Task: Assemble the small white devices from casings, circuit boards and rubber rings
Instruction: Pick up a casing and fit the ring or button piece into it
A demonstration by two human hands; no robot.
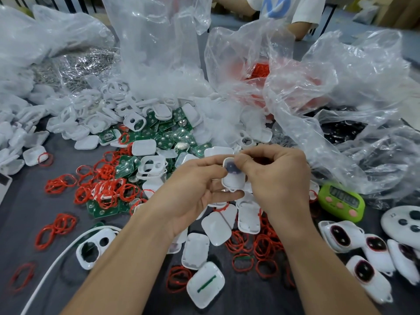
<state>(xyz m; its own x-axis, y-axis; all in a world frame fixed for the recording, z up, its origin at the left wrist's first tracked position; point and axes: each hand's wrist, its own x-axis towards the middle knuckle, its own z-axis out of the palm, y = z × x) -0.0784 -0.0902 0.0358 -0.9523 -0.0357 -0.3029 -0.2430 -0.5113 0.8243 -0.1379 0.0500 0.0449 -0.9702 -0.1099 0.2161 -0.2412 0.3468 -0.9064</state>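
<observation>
Both my hands hold one small white device (234,179) above the middle of the table. My left hand (195,192) grips it from the left and below. My right hand (275,176) pinches its top, thumb pressed beside a dark round button pad in the casing's opening. Green circuit boards (168,137) lie in a pile behind the hands. Red rubber rings (106,187) are scattered to the left and under my right wrist. Loose white casings (216,228) lie below the hands.
Finished devices with dark buttons (363,271) lie at the right front. A green timer (341,202) sits right of my hands. Crumpled clear plastic bags (341,98) fill the back and right. A white cable (56,262) crosses the left front. Another person's arm (300,28) is at the far edge.
</observation>
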